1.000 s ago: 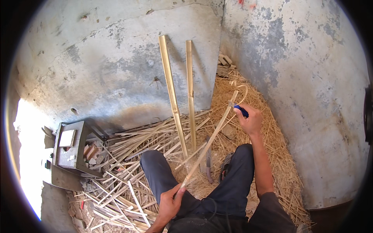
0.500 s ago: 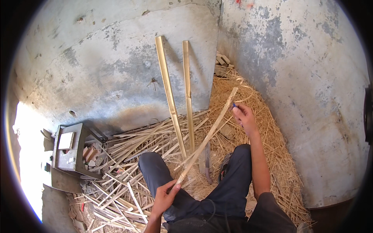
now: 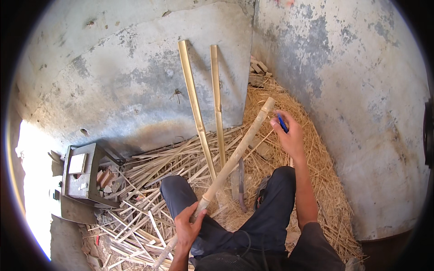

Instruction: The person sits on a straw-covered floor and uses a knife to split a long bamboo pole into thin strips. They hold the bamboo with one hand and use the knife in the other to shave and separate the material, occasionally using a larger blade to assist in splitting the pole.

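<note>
- Holds a long split bamboo piece (image 3: 237, 156) in the left hand (image 3: 187, 226), with fingers and thumb closed around its lower part.
- Slants the bamboo piece across the front of the body, rounded face up, from beside the left forearm up toward the right, with its upper end just left of the right hand (image 3: 289, 135).
- Shows one joint ring near that upper end and another just above the left hand.
- Pinches a small blue-handled tool (image 3: 282, 123) between the thumb and curled fingers of the right hand, near the bamboo piece but apart from it; cannot tell the shape of its working end.
- Sets the knees wide in dark trousers (image 3: 179, 192), with a dark long-bladed tool (image 3: 241, 178) lying between them.
- Faces two bamboo slats (image 3: 191, 86) leaning on a patchy grey wall (image 3: 122, 86).
- Has loose bamboo strips (image 3: 153, 160) spread at left, near a dark wooden stand (image 3: 92, 185), and a heap of pale shavings (image 3: 316, 167) at right.
</note>
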A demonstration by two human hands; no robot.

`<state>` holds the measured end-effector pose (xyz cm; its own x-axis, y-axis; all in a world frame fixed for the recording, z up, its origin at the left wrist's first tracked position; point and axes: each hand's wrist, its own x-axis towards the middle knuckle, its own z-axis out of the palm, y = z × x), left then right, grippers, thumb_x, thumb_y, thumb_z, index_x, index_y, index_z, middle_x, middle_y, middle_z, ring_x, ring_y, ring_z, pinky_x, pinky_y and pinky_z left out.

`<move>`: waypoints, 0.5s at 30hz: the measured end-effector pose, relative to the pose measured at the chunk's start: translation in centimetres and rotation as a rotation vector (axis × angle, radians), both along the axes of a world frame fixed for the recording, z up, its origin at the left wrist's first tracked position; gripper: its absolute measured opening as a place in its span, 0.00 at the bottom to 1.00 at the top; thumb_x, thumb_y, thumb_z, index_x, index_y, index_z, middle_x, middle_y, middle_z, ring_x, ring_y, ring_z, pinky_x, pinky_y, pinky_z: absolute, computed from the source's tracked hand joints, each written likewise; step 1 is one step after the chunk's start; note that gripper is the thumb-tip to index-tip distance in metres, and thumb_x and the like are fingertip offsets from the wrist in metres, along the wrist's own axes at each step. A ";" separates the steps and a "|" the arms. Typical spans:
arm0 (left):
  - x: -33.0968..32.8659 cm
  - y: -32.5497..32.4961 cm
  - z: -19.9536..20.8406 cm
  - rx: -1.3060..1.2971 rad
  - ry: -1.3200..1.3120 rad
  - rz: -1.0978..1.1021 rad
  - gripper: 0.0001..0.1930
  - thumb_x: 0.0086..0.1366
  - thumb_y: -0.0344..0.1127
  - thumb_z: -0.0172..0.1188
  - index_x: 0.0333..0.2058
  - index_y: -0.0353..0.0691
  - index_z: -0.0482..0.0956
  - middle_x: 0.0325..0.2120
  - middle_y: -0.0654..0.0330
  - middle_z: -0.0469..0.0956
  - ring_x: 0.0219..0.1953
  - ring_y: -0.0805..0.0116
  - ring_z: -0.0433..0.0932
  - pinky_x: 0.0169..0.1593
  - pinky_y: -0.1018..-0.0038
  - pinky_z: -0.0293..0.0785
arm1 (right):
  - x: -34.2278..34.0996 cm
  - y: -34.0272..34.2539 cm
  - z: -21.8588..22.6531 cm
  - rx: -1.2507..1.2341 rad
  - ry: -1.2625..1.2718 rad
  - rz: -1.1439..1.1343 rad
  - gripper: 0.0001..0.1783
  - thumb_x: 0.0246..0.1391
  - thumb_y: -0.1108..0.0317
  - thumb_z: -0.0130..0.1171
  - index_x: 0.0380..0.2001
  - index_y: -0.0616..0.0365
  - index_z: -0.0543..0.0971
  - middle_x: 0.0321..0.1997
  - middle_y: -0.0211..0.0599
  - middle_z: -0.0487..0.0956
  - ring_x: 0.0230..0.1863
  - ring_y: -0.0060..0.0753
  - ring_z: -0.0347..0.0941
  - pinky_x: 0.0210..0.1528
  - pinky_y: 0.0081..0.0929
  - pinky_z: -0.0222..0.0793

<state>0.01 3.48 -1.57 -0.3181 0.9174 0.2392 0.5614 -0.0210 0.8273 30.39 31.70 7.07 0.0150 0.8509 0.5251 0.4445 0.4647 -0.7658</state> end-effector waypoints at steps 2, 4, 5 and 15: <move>0.1 0.2 -0.1 0.072 0.021 -0.021 0.18 0.64 0.32 0.78 0.50 0.31 0.88 0.30 0.47 0.84 0.28 0.56 0.83 0.35 0.66 0.76 | 0.5 0.6 -0.2 -0.001 -0.097 0.017 0.22 0.67 0.57 0.69 0.55 0.64 0.85 0.41 0.45 0.89 0.41 0.31 0.85 0.44 0.31 0.78; 0.0 0.0 0.2 -0.008 0.020 -0.010 0.18 0.64 0.33 0.77 0.49 0.30 0.88 0.32 0.48 0.87 0.32 0.58 0.86 0.40 0.67 0.79 | 0.2 0.2 0.7 -0.066 -0.150 -0.004 0.23 0.69 0.57 0.67 0.56 0.64 0.84 0.37 0.44 0.88 0.38 0.32 0.85 0.43 0.31 0.77; 0.0 -0.1 0.4 -0.048 0.020 -0.004 0.18 0.65 0.34 0.77 0.49 0.29 0.88 0.34 0.48 0.88 0.35 0.59 0.87 0.42 0.68 0.80 | 0.0 0.0 1.0 -0.099 -0.176 -0.015 0.23 0.69 0.57 0.67 0.57 0.64 0.84 0.35 0.44 0.88 0.36 0.33 0.85 0.42 0.31 0.77; -0.6 -0.4 0.1 0.074 0.050 -0.055 0.18 0.64 0.33 0.78 0.50 0.32 0.88 0.27 0.49 0.83 0.25 0.58 0.80 0.32 0.67 0.74 | 0.4 0.5 1.4 -0.070 -0.316 0.013 0.15 0.72 0.60 0.62 0.47 0.61 0.86 0.21 0.42 0.79 0.22 0.38 0.72 0.32 0.37 0.67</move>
